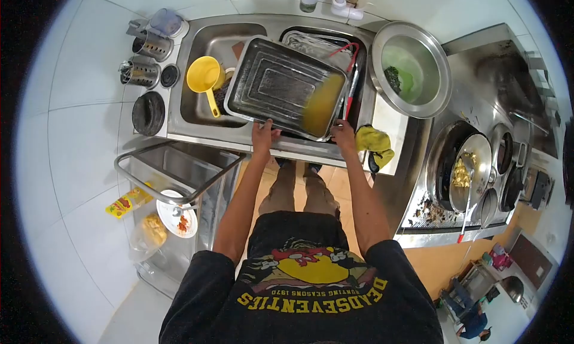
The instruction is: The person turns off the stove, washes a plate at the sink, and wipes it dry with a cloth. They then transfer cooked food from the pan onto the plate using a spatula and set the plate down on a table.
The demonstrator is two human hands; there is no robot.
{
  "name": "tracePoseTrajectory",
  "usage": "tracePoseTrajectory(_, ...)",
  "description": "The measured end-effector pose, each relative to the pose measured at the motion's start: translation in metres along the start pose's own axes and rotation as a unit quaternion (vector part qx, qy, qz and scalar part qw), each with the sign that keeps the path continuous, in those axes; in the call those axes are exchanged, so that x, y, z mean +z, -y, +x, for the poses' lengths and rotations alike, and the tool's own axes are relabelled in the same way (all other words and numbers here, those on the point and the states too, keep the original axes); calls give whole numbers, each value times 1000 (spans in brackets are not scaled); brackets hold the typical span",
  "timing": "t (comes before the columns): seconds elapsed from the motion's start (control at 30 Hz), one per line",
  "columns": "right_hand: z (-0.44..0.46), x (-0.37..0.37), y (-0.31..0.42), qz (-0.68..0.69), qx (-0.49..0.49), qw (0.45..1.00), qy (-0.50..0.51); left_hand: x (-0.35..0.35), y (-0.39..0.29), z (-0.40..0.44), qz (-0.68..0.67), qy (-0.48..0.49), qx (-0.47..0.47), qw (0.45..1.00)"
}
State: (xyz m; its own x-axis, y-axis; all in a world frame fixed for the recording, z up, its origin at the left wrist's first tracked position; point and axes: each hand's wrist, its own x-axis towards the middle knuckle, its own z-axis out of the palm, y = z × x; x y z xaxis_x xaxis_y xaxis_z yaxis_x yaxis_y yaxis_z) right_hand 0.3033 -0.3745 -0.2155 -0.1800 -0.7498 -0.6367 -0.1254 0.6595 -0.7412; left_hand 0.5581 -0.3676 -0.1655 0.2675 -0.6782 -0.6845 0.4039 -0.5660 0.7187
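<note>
Both hands (265,138) low, forearms outstretched.

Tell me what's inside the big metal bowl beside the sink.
The metal bowl holds what looks like green-tinted liquid, with a dark green clump toward its left side. Whatever lies beneath the clump is covered.

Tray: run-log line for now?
tray held over sink | left hand: near edge | right hand: near corner | yellow liquid right end
</note>
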Motion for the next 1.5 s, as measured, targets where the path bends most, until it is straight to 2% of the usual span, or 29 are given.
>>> tracePoseTrajectory(0.07, 15, 8, -19, 91, 24, 996, 5, -6, -3, 0, 0, -6, 16, 1000)
tracePoseTrajectory(0.13, 10, 16, -18, -7, -7, 1000, 2, -13, -8, 5, -3, -15, 3, 1000)
tracePoseTrajectory(0.27, 11, 36, -28, -64, -126, 990, -23, -15, -27, -1, 34, -81, 8, 996)
tracePoseTrajectory(0.4, -3, 42, -10, -46, -67, 996, -21, -20, -34, 4, 38, -60, 52, 996)
tracePoseTrajectory(0.53, -5, 39, -7, -82, -151, 984, -45, -22, -39, 10, 44, -55, 50, 996)
tracePoseTrajectory(0.57, -8, 33, -2, -149, -242, 952, -111, -23, -39, 10, 42, -50, 52, 997)
tracePoseTrajectory(0.63, -7, 20, -1, -274, -409, 838, -234, -25, -44, 10, 39, -41, 59, 997)
tracePoseTrajectory(0.73, 7, 13, -9, -241, -335, 841, -349, -35, -49, 16, 36, -26, 31, 999)
tracePoseTrajectory(0.83, 22, 10, -22, -201, -121, 959, -155, -48, -45, 27, 26, -3, 17, 1000)
tracePoseTrajectory(1.03, 11, 17, -20, -152, -175, 961, -149, -43, -52, 23, 38, -14, 6, 999)
tracePoseTrajectory(1.13, 5, 27, -4, -290, -258, 864, -320, -45, -54, 27, 43, -15, 1, 999)
tracePoseTrajectory(1.23, 12, 29, 23, -173, -238, 916, -274, -44, -57, 22, 43, -26, 14, 999)
tracePoseTrajectory(1.27, 14, 30, 31, -161, -149, 959, -178, -41, -58, 19, 41, -30, 19, 999)
tracePoseTrajectory(1.37, 20, 40, 32, -155, -101, 974, -129, -46, -61, 27, 54, -25, -11, 998)
tracePoseTrajectory(1.5, 12, 41, 40, -158, -81, 977, -117, -43, -68, 27, 54, -12, 15, 998)
